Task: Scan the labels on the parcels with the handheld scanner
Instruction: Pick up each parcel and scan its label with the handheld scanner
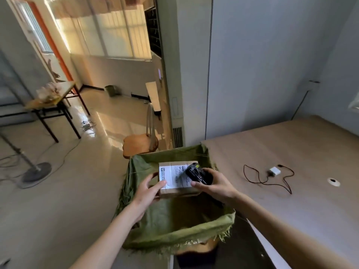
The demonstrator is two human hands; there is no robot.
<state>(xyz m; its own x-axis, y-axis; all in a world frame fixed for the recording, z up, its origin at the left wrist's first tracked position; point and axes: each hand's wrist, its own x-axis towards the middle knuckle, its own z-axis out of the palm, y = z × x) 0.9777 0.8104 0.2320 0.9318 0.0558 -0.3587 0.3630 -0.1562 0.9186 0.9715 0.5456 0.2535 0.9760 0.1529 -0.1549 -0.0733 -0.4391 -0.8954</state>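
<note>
A big brown counter [291, 152] fills the right side. Near its middle lies a thin black cord [262, 183] with a small white plug [274, 171], and a little white ring [333, 181] sits just past it toward the right edge.

Just off the counter's left edge stands a green sack [167, 220] with its mouth wide open. It is deep and looks mostly dark inside, so I cannot tell if more parcels are in there.

Over the far side of the sack's mouth is a small brown box, the parcel [174, 177]. The left hand [147, 191] holds it by its left end, fingers wrapped around the side and thumb on top. A white label [171, 174] with small print covers the top of the parcel.

The right hand [215, 186] is closed around the black scanner [198, 174]. The scanner's front sits right over the right part of the label.

This looks like the scanning step for this parcel. Next, the scanner should point at the bars on the label, and the left hand should keep the parcel flat and steady. It may help to lift the scanner a bit off the label.
</note>
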